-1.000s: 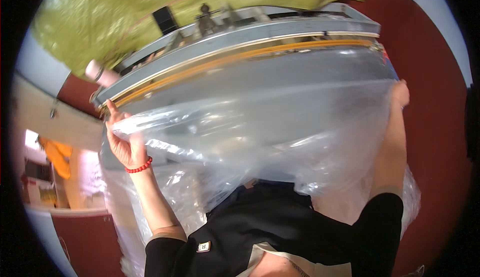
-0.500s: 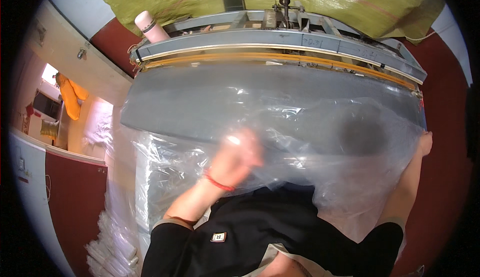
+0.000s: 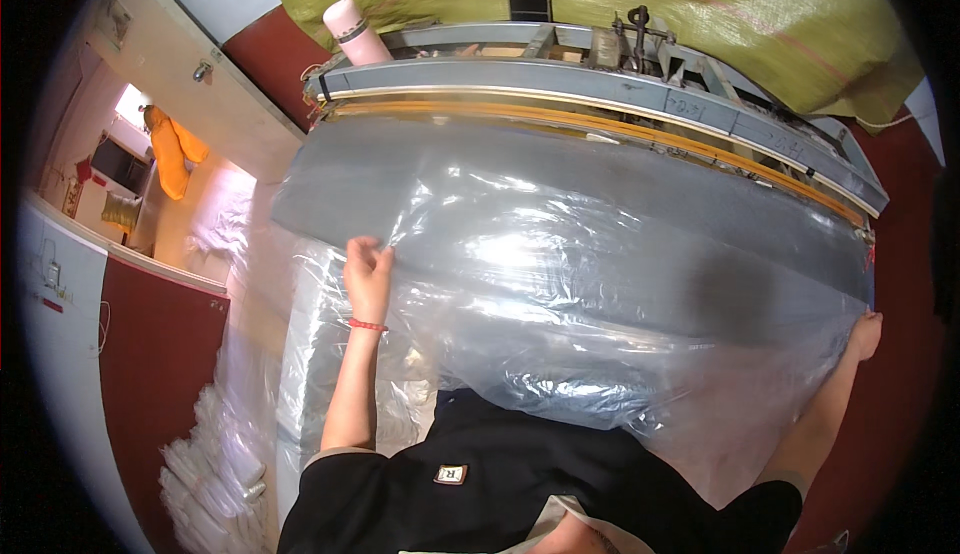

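Note:
A wide sheet of clear plastic film (image 3: 520, 254) lies over a grey work surface (image 3: 340, 179) and hangs down toward my body. My left hand (image 3: 368, 259) pinches the film's left part near the surface's front edge, its fingers closed. A red beaded bracelet (image 3: 367, 325) circles that wrist. Far to the right, my right hand (image 3: 867, 336) is closed on the film's right edge, beside the corner of the surface. Between the hands the film is spread, with shiny wrinkles across its middle.
Behind the surface runs a long grey metal frame (image 3: 480, 78) with orange strips (image 3: 500, 112) along it. A pink bottle (image 3: 356, 34) stands at its left end. Folded clear plastic (image 3: 212, 464) is piled at lower left, near an open door (image 3: 190, 74). Green-yellow sheeting (image 3: 720, 14) hangs behind.
My left hand has moved left from mid-film and now pinches the film. The film is spread wider and flatter. My right hand keeps its hold at the right edge.

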Demonstrator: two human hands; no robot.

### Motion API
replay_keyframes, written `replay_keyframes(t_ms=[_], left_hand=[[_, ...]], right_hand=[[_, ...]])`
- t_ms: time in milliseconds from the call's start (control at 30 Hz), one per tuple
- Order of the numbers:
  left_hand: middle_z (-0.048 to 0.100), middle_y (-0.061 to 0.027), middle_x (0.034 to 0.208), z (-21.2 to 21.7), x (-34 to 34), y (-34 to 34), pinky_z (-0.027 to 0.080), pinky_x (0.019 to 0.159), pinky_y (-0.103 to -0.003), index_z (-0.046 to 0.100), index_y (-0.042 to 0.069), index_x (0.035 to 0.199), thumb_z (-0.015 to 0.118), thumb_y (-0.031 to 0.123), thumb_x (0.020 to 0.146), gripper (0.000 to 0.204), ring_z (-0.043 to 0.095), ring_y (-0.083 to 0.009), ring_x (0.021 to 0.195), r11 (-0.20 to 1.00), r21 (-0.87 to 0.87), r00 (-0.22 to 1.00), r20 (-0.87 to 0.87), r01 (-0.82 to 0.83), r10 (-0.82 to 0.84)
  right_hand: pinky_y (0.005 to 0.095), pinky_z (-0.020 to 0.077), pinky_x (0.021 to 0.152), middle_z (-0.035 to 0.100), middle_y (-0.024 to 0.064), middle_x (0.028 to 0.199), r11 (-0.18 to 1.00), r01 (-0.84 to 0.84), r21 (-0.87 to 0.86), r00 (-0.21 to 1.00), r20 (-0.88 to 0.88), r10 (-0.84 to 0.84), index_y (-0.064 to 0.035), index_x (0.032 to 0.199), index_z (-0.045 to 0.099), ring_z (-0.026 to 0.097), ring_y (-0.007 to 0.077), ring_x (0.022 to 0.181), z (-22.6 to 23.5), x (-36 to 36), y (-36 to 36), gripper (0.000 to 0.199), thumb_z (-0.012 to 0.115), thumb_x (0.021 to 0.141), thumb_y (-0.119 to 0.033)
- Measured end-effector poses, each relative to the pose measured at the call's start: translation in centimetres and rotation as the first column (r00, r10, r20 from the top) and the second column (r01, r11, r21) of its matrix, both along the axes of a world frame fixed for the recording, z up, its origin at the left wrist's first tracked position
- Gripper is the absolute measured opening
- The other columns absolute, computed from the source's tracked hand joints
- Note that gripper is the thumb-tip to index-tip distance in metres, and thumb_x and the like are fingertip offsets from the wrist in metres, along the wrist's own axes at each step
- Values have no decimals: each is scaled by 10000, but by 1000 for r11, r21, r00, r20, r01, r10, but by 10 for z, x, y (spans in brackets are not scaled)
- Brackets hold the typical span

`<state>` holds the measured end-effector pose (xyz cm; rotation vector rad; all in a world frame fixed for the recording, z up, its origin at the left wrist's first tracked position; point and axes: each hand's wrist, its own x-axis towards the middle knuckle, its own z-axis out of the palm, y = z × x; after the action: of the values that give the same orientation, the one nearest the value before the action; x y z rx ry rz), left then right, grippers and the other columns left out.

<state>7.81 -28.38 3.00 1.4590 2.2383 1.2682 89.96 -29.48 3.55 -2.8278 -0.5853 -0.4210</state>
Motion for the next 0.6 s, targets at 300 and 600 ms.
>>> replay_keyframes(t_ms=[300, 600], left_hand=[[415, -184, 1234, 24, 31, 57, 316, 952, -367, 461, -37, 1129, 558, 173, 783, 417, 373, -342, 1152, 786, -187, 630, -504, 589, -591], [596, -118, 752, 14, 25, 115, 442, 666, -356, 613, 32, 835, 605, 96, 710, 141, 552, -279, 755, 951, 189, 893, -426, 244, -145]], right_hand=[[449, 437, 708, 571, 137, 1009, 999, -29, 20, 1000, 1, 29, -111, 1022, 514, 545, 346, 913, -9, 13, -1, 327, 407, 842, -362], [406, 426, 712, 612, 121, 924, 976, -40, 215, 999, 19, 37, -78, 936, 593, 567, 319, 834, -11, 22, -6, 381, 420, 836, -401]])
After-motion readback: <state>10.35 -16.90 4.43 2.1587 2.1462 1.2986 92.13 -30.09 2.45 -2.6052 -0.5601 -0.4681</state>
